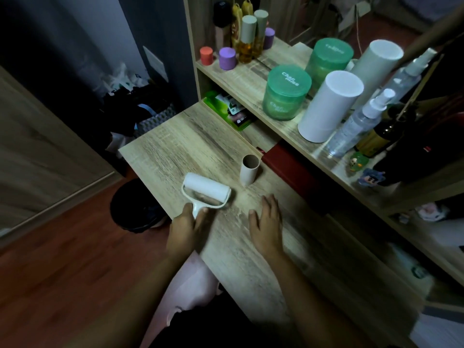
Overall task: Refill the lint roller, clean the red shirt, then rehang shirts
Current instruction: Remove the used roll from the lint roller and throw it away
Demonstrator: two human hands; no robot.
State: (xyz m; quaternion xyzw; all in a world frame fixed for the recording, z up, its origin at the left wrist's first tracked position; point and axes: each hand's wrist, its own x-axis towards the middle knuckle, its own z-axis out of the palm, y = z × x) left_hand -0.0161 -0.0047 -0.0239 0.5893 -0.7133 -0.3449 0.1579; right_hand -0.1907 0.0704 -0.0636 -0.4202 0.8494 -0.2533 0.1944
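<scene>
A white lint roller [206, 192] with a white roll on it lies on the wooden desk [175, 144]. My left hand [187, 223] grips its short handle at the desk's front edge. An empty cardboard core [249, 169] stands upright just behind and to the right of the roller. My right hand [267, 219] hovers flat over the desk to the right of the roller, fingers straight, holding nothing. A tall white refill roll [329, 106] stands on the shelf above. No shirt is clearly in view.
The shelf [241, 79] holds a green jar [285, 92], a spray bottle [356, 124], small red and purple caps and other bottles; a mirror behind doubles them. A dark red box [288, 169] lies under the shelf. A black bin [135, 204] stands on the floor left of the desk.
</scene>
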